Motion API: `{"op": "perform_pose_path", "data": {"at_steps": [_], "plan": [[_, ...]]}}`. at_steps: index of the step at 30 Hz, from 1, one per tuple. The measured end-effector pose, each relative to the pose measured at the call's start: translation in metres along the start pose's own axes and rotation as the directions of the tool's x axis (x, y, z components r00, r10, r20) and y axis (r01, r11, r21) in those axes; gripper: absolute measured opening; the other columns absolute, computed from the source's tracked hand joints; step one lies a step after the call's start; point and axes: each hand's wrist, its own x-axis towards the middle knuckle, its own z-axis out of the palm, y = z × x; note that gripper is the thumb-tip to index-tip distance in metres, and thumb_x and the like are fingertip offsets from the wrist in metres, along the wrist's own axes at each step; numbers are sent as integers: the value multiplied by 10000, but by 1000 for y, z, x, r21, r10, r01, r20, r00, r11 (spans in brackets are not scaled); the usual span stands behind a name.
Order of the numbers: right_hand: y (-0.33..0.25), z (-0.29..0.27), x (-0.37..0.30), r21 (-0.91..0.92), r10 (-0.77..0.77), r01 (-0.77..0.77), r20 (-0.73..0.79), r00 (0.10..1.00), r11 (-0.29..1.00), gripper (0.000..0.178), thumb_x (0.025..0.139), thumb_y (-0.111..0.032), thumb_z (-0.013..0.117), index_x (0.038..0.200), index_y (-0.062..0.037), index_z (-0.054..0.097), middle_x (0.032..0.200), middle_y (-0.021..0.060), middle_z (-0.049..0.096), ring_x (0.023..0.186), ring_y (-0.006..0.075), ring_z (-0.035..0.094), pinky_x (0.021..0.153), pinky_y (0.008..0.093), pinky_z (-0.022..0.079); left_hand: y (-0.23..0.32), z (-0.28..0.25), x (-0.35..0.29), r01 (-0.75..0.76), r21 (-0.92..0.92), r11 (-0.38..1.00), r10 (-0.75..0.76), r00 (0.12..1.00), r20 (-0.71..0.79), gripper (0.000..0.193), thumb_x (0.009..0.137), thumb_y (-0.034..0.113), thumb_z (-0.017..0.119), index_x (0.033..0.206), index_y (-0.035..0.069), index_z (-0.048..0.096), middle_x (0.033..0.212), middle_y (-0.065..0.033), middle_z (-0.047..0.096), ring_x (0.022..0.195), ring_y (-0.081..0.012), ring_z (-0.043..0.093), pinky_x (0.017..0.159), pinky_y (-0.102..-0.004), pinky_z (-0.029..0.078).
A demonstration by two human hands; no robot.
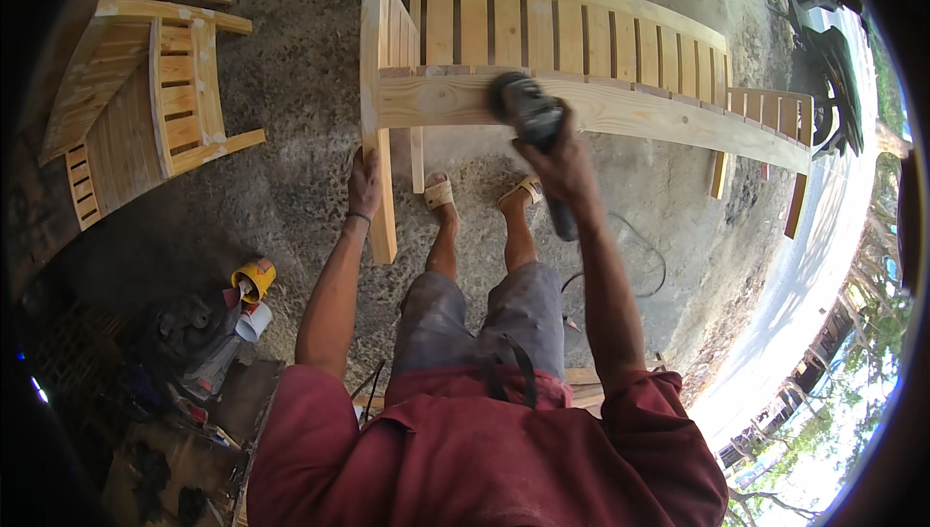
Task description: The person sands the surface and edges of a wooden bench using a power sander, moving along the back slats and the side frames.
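at grained wooden bench (649, 112), right grip (560, 164) tight around rounded black grinder (528, 108), left grip (364, 184) around square leg (385, 212)

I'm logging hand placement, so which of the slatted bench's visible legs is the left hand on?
The left hand is on the nearer leg at the bench's left end; neither hand touches the other visible legs.

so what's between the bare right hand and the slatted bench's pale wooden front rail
A dark handheld power tool, gripped by the right hand, lies between it and the front rail in the head view.
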Motion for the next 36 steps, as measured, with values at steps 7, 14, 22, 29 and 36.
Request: {"op": "perform_pose_path", "data": {"at_steps": [7, 14, 22, 29, 36], "plan": [[62, -59, -13, 80, 178, -161, -292, 940, 984, 875, 816, -406, 790, 1476, -109, 298, 1190, 296, 649, 1027, 442, 686, 841, 500, 549, -15, 5, 6, -13, -54, 998, 13, 1000, -4, 656, 1041, 550, 427, 1459, 46, 430, 1289, -233, 605, 1162, -391, 618, 930, -464, 520], [4, 12, -33, 58, 84, -82, -34, 996, 995, 961, 823, -397, 790, 1511, -95, 190, 996, 346, 692, 944, 505, 696, 794, 515, 586, -14, 4, 4, 5, -24, 1000, -5, 1000, 8, 693, 1043, 592, 355, 1497, 70, 392, 1360, -228, 567, 1224, -411, 574, 971, -483, 497], [-5, 21, -38, -13, 67, -67, -24, 997, 998, 951, 810, -414, 799, 1508, -108, 231, 1014, 330, 697, 932, 528, 687, 816, 542, 568, -32, 1, 12, -82, 53, 995, 84, 996, -22, 715, 1059, 589, 283, 1477, 23, 414, 1397, -251, 540, 1291, -408, 529, 1053, -443, 433], [71, -65, -39, 9, 226, -231, -244, 943, 973, 878, 818, -398, 797, 1488, -149, 286, 1122, 298, 681, 1001, 431, 703, 807, 486, 569, 7, 4, 0, -7, 38, 999, 7, 1000, -11, 710, 1051, 601, 291, 1486, 54, 414, 1375, -268, 549, 1241, -458, 550, 1000, -497, 478], [87, -68, -37, 23, 255, -265, -365, 895, 964, 964, 795, -452, 802, 1514, -99, 265, 1230, 327, 630, 1185, 468, 616, 957, 487, 500, -7, 8, 2, -21, 19, 1000, 21, 999, -36, 733, 1045, 612, 295, 1485, 38, 414, 1393, -267, 541, 1273, -442, 537, 1030, -481, 457]]}}
